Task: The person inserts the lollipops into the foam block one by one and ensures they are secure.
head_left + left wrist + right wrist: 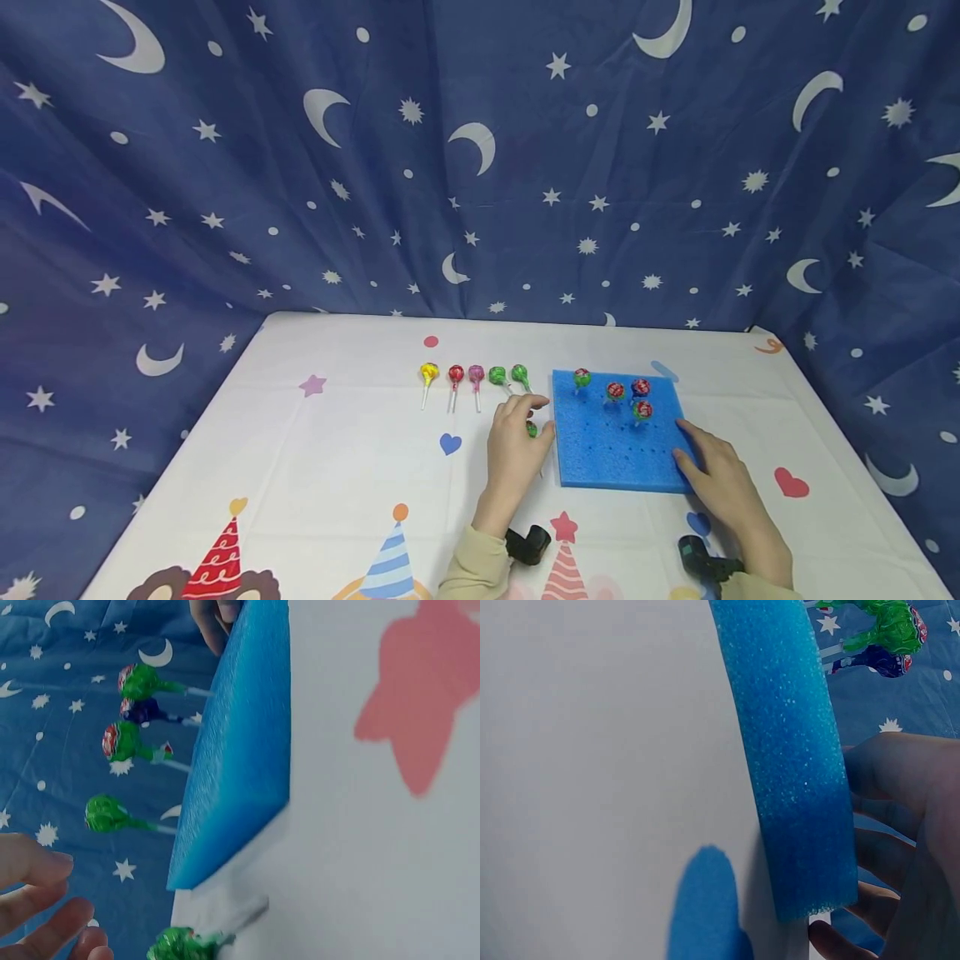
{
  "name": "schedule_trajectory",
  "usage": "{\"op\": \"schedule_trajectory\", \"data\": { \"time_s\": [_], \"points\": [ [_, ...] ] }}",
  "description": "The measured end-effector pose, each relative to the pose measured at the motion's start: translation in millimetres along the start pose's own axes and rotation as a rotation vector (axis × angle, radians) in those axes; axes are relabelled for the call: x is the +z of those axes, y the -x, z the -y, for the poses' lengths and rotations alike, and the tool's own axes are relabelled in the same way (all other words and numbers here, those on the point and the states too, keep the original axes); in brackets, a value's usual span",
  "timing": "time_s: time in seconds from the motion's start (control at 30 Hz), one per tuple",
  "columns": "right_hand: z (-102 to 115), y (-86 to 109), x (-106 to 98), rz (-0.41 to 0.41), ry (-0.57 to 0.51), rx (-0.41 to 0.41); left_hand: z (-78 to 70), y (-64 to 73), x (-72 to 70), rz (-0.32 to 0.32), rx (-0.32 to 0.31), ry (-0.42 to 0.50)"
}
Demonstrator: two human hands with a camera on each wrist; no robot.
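A blue foam board [600, 467] with small holes lies on the table, several wrapped lollipops standing in its far half. Among them are a green one [582, 377] near the far left corner and a dark blue one [641, 387]. Left of the board, my left hand [513, 446] hovers over a loose green lollipop [184, 945], its fingers [45, 919] loosely bent and apart from it. That lollipop lies on the table with its stick towards me, partly covered by the hand in the head view. My right hand [720, 475] rests against the board's right edge, thumb and fingers touching it.
Left of my left hand, a row of lollipops lies on the white patterned tablecloth [337, 450]: yellow [429, 372], red [456, 374], pink [476, 375] and two green ones, one of them [498, 376] beside the pink. A blue star-and-moon curtain [510, 242] hangs behind the table.
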State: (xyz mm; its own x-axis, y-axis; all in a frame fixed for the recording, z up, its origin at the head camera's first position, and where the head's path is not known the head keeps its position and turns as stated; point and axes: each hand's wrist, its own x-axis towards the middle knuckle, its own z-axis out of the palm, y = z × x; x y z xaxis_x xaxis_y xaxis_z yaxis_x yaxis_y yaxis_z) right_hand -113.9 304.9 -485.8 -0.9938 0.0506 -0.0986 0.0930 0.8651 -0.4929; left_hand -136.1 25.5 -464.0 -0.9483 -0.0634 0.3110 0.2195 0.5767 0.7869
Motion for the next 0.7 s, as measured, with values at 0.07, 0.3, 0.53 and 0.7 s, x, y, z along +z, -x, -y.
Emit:
{"op": "schedule_trajectory", "data": {
  "time_s": [0.07,0.3,0.53,0.7],
  "points": [
    [0,0.0,0,0.003,0.003,0.004,3.1,-0.6,-0.8,-0.001,-0.017,-0.007],
    [-1,-0.6,0,0.009,0.011,0.013,16.5,-0.9,-3.9,0.008,-0.045,-0.039],
    [-2,-1.8,0,0.016,0.021,0.017,25.6,-0.5,-6.3,0.029,-0.032,-0.039],
    [-1,-1.3,0,0.009,0.016,0.01,32.6,-0.4,-5.6,0.053,-0.016,-0.059]
  ]
}}
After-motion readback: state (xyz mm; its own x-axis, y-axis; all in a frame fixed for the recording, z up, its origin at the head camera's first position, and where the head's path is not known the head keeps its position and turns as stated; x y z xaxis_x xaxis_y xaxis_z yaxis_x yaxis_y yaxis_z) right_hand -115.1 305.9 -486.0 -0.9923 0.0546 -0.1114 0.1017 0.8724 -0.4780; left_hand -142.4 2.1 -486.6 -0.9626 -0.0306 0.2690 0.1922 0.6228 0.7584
